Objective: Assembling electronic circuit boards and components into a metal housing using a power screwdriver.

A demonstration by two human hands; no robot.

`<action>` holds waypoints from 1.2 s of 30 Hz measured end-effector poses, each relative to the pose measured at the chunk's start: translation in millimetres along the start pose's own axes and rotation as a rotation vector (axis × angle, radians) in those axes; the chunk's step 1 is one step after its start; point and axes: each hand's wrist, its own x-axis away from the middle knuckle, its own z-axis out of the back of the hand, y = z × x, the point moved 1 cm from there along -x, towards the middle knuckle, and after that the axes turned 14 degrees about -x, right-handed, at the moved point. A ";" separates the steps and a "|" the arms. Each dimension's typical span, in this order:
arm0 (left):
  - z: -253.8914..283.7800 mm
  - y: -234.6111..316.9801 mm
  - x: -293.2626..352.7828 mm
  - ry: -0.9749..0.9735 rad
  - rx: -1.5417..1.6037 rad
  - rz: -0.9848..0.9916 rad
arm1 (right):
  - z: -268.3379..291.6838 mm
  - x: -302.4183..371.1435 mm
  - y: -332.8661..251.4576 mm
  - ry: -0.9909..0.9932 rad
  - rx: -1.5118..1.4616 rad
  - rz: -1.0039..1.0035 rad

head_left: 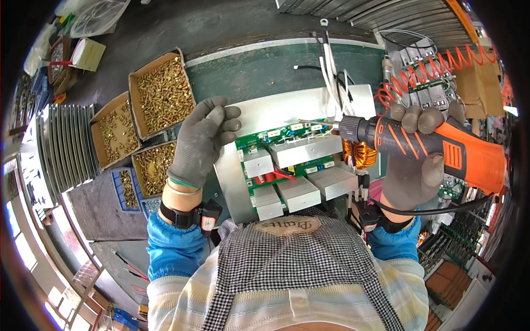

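Observation:
An orange and black power screwdriver [469, 154] lies in my gloved right hand [414, 176], its fingers wrapped round the body. The tool's long bit points left, over the far edge of a green circuit board [281, 133]. That board carries silver finned heatsinks [306, 151] and a copper-wound coil [361, 155], and sits on a bright metal plate [265, 113]. My gloved left hand [207, 138] is at the plate's left side with its fingers curled in, thumb against them. Whatever the left fingertips may hold is too small or hidden to make out.
Cardboard boxes of brass-coloured screws [163, 91] stand to the left, with a small blue tray [126, 190] nearer me. Stacked metal plates [69, 143] are farther left. White cables [329, 71] rise behind the board. A red coiled hose [408, 83] hangs at the far right.

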 end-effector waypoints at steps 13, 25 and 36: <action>17.6 -14.5 19.3 0.072 -0.115 -0.069 | -26.1 0.6 33.3 -0.090 0.031 -0.073; 16.2 -13.1 16.2 0.015 -0.118 -0.009 | -38.6 1.5 33.6 -0.208 0.110 -0.006; 8.3 -16.2 18.1 0.091 -0.200 -0.019 | -59.2 -19.2 39.0 -0.235 0.283 -0.245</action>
